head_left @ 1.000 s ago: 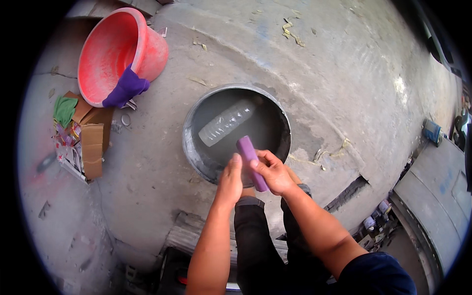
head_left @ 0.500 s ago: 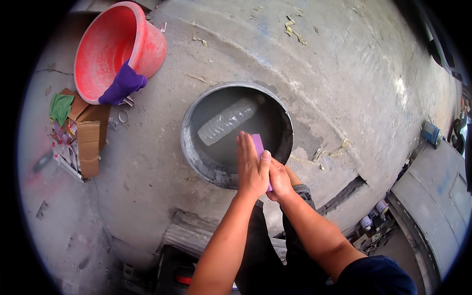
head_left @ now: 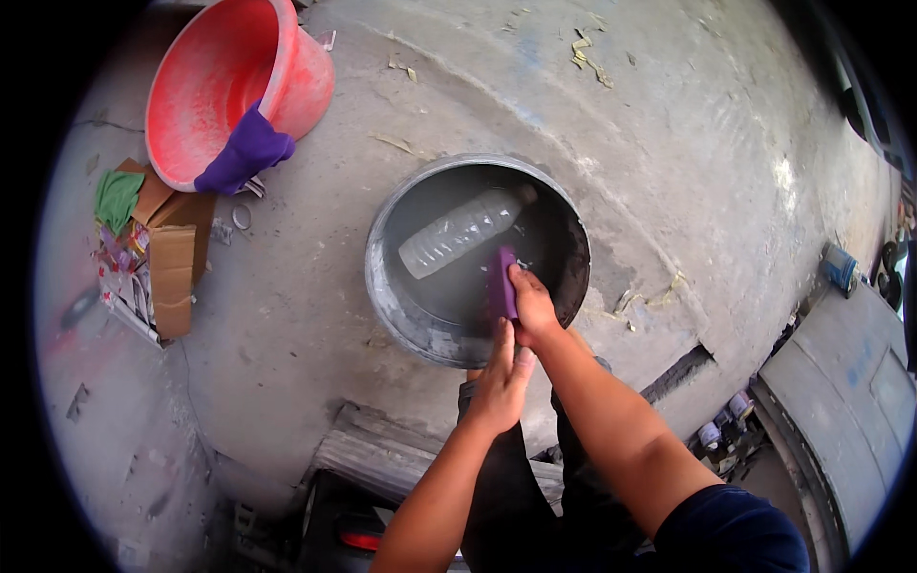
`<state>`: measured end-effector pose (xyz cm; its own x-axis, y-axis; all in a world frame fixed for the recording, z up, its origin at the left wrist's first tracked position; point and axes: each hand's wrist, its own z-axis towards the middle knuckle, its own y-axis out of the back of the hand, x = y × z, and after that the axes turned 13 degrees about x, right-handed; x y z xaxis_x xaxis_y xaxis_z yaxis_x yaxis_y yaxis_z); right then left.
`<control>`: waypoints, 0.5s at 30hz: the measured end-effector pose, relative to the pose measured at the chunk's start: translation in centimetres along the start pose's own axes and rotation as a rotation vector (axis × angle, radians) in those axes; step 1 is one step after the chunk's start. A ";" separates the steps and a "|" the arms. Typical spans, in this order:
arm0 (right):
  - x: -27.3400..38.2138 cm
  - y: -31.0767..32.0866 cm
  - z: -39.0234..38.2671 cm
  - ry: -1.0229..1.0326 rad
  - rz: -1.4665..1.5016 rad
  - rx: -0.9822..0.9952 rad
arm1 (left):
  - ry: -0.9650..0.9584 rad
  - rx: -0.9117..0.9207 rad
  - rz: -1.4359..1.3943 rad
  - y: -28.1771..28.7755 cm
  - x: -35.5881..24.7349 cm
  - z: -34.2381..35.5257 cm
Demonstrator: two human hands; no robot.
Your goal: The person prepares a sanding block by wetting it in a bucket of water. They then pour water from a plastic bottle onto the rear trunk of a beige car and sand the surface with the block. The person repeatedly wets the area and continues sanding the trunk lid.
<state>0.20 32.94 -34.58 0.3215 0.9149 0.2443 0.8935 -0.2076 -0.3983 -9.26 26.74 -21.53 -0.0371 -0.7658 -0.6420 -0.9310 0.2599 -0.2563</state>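
Observation:
A round metal bucket (head_left: 384,286) with murky grey water holds a wrinkled clear plastic bottle (head_left: 454,239), lying slantwise across it. Over the bucket's near half, my right hand (head_left: 528,301) is closed on a purple block (head_left: 501,282), whose far end is down inside the bucket, at or in the water. My left hand (head_left: 501,387) is just below, at the bucket's near rim, its fingers stretched out beside the block's near end and my right wrist; whether it touches them is unclear.
A red plastic tub (head_left: 177,115) with purple cloth (head_left: 244,153) stands upper left, beside torn cardboard (head_left: 170,277) and scraps. At right are a blue can (head_left: 839,267), a grey metal panel (head_left: 831,372) and small cans (head_left: 726,420). My legs are below the bucket.
My right hand has moved forward into the bucket with the block. My left hand, pressed flat along the block half a second ago, has slid back toward me, uncovering it.

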 end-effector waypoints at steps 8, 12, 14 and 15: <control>-0.4 -0.3 5.9 -0.140 -0.790 -0.326 | 0.029 -0.397 -0.511 6.1 1.8 1.0; 0.3 -2.3 -1.6 0.110 -0.501 0.059 | 0.083 -0.334 -0.506 7.3 1.6 2.8; -0.2 -3.1 -5.2 0.255 -0.952 -0.016 | 0.052 -0.262 -0.549 7.2 0.5 2.8; 0.2 -4.0 -6.9 0.300 -1.030 -0.027 | 0.037 -0.259 -0.528 6.7 0.2 2.9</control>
<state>-1.12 31.56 -26.88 -0.5303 0.5322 0.6600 0.7837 0.6047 0.1420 -14.43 30.05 -25.48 0.4473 -0.7736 -0.4488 -0.8851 -0.3107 -0.3466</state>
